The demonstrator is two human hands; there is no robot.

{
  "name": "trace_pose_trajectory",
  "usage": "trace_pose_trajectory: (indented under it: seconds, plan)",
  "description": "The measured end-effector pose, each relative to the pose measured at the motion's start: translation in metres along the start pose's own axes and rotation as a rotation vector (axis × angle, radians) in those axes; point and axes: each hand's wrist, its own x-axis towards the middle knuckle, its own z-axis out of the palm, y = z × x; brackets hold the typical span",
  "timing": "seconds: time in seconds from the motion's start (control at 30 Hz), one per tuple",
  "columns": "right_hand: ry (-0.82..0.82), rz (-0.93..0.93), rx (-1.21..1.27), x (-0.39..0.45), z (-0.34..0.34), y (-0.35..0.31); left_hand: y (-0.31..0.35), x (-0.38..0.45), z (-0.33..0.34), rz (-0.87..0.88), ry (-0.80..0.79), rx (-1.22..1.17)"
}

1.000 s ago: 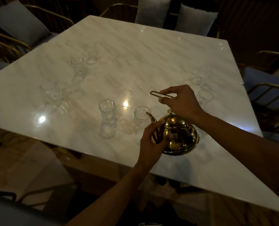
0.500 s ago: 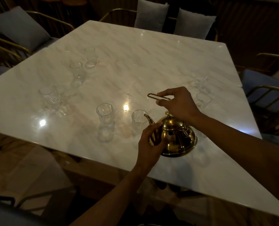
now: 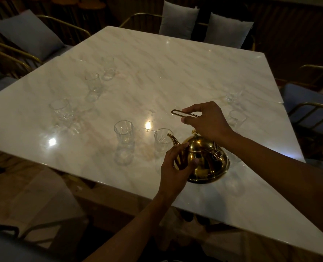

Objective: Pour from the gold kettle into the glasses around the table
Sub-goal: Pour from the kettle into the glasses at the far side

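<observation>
The gold kettle stands on the marble table near its front edge, spout pointing left. My right hand pinches the kettle's raised wire handle above the lid. My left hand cups the kettle's left side below the spout. A clear glass stands right at the spout tip, and another glass is to its left. Several more glasses stand farther off: one at the left, two at the back left, two at the right.
Gold-framed chairs with grey cushions surround the table on the far, left and right sides. A blue seat sits at the right. Ceiling lights glare off the tabletop. The table's front edge runs diagonally below my arms.
Both hands and the kettle hold their places; the camera has tilted a little, so the table sits slightly lower in view.
</observation>
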Motion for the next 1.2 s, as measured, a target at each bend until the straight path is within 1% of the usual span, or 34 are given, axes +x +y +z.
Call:
trace_pose_trajectory:
  seconds: [0.57, 0.83, 1.2]
  plan:
    - [-0.031, 0.036, 0.037, -0.003, -0.001, -0.01, 0.006, -0.004, 0.0, -0.029, 0.031, -0.029]
    - [-0.038, 0.053, 0.061, -0.003, -0.001, -0.014, 0.007, -0.002, 0.0, -0.052, 0.022, -0.05]
    - [-0.057, 0.061, 0.061, 0.0, -0.003, -0.016, 0.009, -0.001, 0.0, -0.035, 0.026, -0.035]
